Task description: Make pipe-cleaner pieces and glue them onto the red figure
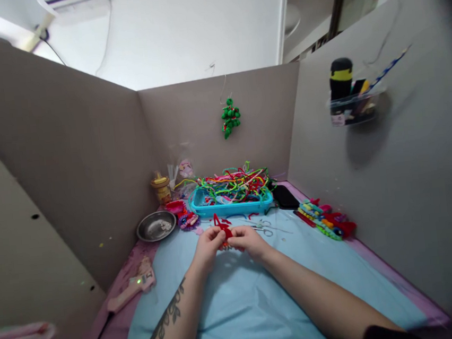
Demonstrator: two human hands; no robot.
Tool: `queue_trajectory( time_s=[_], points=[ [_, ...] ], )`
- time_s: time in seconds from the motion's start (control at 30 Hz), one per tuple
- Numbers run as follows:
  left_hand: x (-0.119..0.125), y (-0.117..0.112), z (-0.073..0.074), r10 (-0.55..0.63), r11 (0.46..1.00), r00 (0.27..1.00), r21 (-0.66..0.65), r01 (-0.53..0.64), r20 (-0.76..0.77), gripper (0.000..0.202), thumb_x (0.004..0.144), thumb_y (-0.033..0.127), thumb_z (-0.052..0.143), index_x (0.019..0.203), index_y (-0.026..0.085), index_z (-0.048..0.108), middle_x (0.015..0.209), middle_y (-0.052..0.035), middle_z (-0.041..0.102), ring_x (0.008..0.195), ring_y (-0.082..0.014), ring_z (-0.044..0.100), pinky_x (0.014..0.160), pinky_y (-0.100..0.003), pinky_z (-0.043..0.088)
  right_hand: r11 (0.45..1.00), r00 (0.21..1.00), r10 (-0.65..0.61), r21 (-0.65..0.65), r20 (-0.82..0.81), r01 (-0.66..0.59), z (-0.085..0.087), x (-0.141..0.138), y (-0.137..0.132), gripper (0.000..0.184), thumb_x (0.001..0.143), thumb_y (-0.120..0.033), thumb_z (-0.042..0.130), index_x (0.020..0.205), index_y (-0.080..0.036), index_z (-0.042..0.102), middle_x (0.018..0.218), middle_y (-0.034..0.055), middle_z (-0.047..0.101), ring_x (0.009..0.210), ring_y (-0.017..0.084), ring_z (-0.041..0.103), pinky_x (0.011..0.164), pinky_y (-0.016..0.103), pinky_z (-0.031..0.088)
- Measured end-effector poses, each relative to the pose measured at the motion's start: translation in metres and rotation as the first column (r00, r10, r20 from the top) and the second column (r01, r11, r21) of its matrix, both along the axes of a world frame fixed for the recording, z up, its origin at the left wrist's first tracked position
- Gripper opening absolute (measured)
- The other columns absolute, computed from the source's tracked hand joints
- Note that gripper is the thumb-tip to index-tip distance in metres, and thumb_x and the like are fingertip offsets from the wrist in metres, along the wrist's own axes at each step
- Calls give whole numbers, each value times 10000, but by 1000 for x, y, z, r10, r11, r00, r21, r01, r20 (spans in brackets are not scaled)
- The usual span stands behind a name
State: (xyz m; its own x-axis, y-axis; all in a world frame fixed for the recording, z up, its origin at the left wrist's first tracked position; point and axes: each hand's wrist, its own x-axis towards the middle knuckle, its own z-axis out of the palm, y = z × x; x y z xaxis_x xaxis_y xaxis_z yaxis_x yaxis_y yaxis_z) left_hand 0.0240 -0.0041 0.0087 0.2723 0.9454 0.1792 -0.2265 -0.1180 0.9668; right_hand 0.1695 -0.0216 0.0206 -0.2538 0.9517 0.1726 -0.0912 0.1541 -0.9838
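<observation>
Above the middle of the blue cloth (246,300), my left hand (208,246) and my right hand (250,240) pinch a small fuzzy red pipe-cleaner piece (227,233) from both sides. A red loop sticks up from it near my left thumb, and some orange shows beneath my fingers. My fingertips cover much of the piece. Just past my right hand lie scissors (264,231). Short bits of red pipe cleaner (253,216) are on the cloth beyond my hands.
Behind my hands stands a blue tray (230,210) heaped with colourful pipe cleaners. A metal bowl (157,227) holds small white bits. A pink glue gun (136,289) lies at left. Finished colourful pieces (327,221) and a black phone-like slab (285,197) are at right. Grey panels enclose the table.
</observation>
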Motion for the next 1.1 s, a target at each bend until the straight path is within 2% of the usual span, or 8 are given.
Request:
queue_trajectory(
  time_s=[0.1,0.2,0.3,0.47,0.63,0.87,1.0,1.1],
  points=[
    [-1,0,-1,-30,999,1000,-11,30,-1,319,678,415,689,697,113,587,536,22,538,444,-57,402,451,-190,287,999,1000,16,-42,17,-16,1,3,0,226,608,-239,640,484,-165,465,418,-67,433,399,59,319,428,204,219],
    [-4,0,2,-11,1000,998,21,12,-62,312,677,417,685,671,118,597,530,15,548,446,-67,414,453,-198,297,1000,997,10,7,72,-10,3,5,0,233,605,-226,635,480,-166,448,447,-63,430,435,64,338,450,204,244],
    [-10,0,7,15,997,982,77,0,-186,295,687,407,673,666,117,621,527,10,554,460,-79,430,471,-206,318,996,985,-4,92,175,-13,3,8,3,237,586,-206,630,467,-165,429,481,-61,414,484,72,354,478,204,262],
    [-16,-1,13,-13,974,910,200,105,-415,274,748,380,603,684,118,652,619,-11,585,545,-101,466,527,-215,346,990,911,-16,135,412,-44,-4,15,7,201,612,-183,595,471,-157,454,475,-60,397,503,80,376,495,205,280],
    [-13,-1,12,91,947,861,312,82,-501,268,764,358,567,621,134,603,602,-4,561,597,-121,476,575,-225,354,968,856,-143,249,497,18,-7,19,10,144,643,-162,576,504,-146,539,491,-43,474,520,91,433,513,203,321],
    [-6,-3,8,18,994,947,105,17,-321,329,743,464,575,660,146,554,527,36,485,473,-85,393,474,-208,279,913,914,-281,376,291,161,3,20,9,116,715,-181,583,749,-173,694,752,37,647,721,162,567,675,270,431],
    [-2,-7,8,-46,998,978,-50,36,-205,356,733,499,587,668,158,507,470,72,414,390,-50,292,415,-202,186,852,937,-307,488,169,191,2,20,7,125,745,-199,595,799,-198,708,781,50,653,783,179,578,726,299,444],
    [0,-9,8,-74,993,986,-102,60,-146,356,718,489,613,669,159,488,475,74,410,388,-41,277,404,-201,161,828,946,-299,526,126,192,2,21,5,121,749,-195,606,793,-201,719,752,55,655,762,181,583,724,308,449]
  ],
)
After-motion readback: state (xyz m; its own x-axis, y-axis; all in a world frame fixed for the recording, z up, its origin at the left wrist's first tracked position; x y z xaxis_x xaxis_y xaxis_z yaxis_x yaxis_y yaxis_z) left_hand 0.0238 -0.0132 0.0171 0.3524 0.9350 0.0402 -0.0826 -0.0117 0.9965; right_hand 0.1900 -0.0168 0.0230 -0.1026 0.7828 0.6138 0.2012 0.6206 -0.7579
